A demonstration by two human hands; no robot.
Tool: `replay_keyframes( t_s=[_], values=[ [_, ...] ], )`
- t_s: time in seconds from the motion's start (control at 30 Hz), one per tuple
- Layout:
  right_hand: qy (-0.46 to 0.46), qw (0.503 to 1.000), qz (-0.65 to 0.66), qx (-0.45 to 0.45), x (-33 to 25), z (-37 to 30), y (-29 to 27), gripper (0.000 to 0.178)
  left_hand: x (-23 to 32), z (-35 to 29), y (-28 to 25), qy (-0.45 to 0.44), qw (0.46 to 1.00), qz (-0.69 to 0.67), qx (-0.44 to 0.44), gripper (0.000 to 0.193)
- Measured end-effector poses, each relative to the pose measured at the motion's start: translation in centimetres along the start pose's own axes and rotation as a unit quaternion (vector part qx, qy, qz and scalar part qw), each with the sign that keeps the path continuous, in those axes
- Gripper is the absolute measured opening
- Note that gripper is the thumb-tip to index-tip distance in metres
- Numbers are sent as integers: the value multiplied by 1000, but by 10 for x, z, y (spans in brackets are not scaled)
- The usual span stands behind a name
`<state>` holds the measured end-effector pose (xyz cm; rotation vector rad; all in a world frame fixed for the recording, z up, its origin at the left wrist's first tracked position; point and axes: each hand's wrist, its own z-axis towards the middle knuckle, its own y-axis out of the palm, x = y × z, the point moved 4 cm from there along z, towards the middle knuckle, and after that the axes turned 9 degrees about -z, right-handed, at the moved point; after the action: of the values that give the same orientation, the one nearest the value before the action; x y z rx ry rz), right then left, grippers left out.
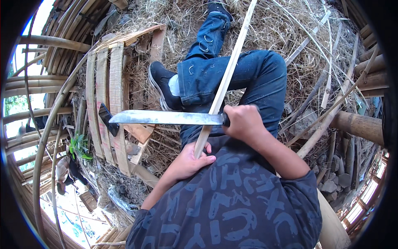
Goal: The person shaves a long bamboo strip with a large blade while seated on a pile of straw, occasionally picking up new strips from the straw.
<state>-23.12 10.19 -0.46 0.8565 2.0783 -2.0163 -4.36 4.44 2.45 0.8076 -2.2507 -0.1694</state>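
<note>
A long pale bamboo strip (229,70) slants up and away from my lap, over my jeans. Its near end lies in my left hand (191,161), with the fingers and thumb closed round it. My right hand (243,122) is wrapped round the dark handle of a machete (166,117), most of which the fist hides. The long steel blade points left and crosses over the strip just above my left hand. Whether the edge bites into the bamboo cannot be made out.
A wooden pallet-like crate (102,99) stands at the left with a dark phone (108,119) on its slats. Straw (265,25) covers the ground ahead. Loose bamboo strips (309,39) lie at the right, near a thick bamboo pole (357,128). Someone else (62,174) is beyond the bamboo wall.
</note>
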Motion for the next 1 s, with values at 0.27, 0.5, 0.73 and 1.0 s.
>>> replay_keyframes(
  t_s=[0.27, 0.5, 0.73, 1.0],
  values=[
    [152, 977, -137, 59, 101, 41, -22, 28, 3, -4, 9, 49, 998, 48, 8, 26],
    [178, 953, -230, 85, 121, 63, -32, 27, -3, -16, 8, 41, 999, 26, -9, 28],
    [340, 912, -209, 89, 184, 79, -83, 26, -23, -33, 1, 18, 999, -29, -28, 34],
    [195, 962, -192, 19, 71, 13, -35, 29, -15, -9, 8, -46, 992, -104, -57, 32]
  ],
)
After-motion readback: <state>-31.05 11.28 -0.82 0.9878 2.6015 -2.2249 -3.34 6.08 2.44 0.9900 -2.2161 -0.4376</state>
